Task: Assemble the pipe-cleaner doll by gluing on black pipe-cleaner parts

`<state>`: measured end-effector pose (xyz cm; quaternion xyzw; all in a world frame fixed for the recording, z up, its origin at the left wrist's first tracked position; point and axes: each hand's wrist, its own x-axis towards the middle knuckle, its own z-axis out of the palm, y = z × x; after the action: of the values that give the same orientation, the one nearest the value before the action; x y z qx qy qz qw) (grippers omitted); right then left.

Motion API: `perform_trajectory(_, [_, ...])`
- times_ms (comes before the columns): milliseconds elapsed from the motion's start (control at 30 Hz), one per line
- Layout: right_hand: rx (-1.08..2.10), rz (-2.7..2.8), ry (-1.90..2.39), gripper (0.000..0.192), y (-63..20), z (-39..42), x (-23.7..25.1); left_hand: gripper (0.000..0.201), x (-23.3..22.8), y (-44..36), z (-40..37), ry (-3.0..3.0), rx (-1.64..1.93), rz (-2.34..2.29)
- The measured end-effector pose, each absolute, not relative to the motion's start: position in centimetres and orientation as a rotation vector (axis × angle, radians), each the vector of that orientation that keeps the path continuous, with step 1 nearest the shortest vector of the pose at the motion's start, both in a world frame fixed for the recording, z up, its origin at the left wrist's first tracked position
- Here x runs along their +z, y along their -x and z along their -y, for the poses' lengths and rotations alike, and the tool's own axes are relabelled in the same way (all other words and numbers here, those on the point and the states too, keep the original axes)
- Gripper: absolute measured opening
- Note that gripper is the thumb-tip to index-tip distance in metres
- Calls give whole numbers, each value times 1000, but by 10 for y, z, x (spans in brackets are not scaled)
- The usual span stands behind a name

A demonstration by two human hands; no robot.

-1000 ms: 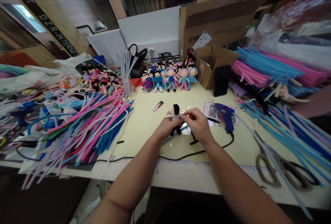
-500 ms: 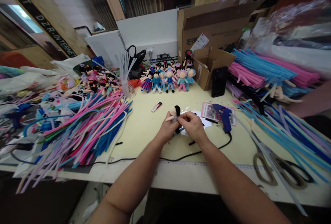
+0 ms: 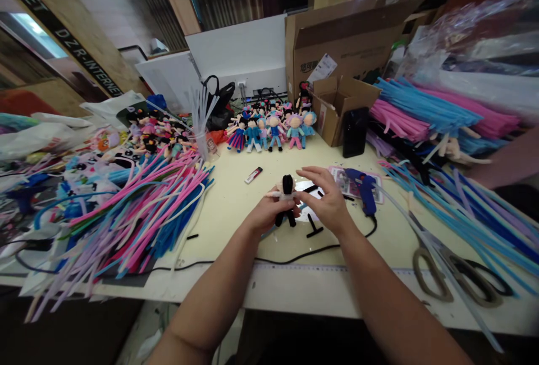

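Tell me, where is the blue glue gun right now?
In the head view the blue glue gun lies on the table, just right of the right hand, partly on a pink printed card, with the scissors nearer the table's front edge.

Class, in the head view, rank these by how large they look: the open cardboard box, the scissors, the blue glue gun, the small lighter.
1. open cardboard box
2. scissors, though nearness to the camera enlarges them
3. blue glue gun
4. lighter

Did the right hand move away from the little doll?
Yes. The right hand has opened and drawn off the doll, shifting toward the glue gun. The left hand holds the doll.
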<state>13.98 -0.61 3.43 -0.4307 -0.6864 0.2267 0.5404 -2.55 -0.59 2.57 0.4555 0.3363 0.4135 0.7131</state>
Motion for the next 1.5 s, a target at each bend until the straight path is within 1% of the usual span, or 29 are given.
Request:
perform_trajectory(133, [437,1721,1006,36,-136,12,41,39,23,25,6,-1057,901,-745])
perform_trajectory(300, [416,1753,1006,33,-137,13,42,39,24,24,7,-1059,882,-714])
perform_trajectory(433, [377,1786,1011,34,-138,13,43,34,24,25,7,-1086,836,-687])
perform_trajectory(533, [320,1821,1011,30,-140,12,42,29,23,26,7,-1105,800,-661])
perform_trajectory(667, [260,1855,1006,27,-142,9,39,27,21,27,7,-1106,797,-626])
perform_trajectory(900, [261,1848,1005,22,-140,9,38,26,20,27,8,-1102,786,-636])
perform_trajectory(967, [309,1826,1000,24,-140,9,37,25,21,27,7,-1099,781,-649])
perform_trajectory(1100, [499,1749,969,43,-142,9,37,24,21,28,6,-1106,788,-664])
perform_trajectory(1167, [503,1732,967,47,-141,9,37,24,20,28,5,-1112,782,-675])
perform_trajectory(1333, [351,1794,978,41,-134,11,36,32,18,27,5,-1128,771,-689])
perform_trajectory(1500, [327,1801,998,35,-131,12,36,33,19,25,6,-1154,767,-723])
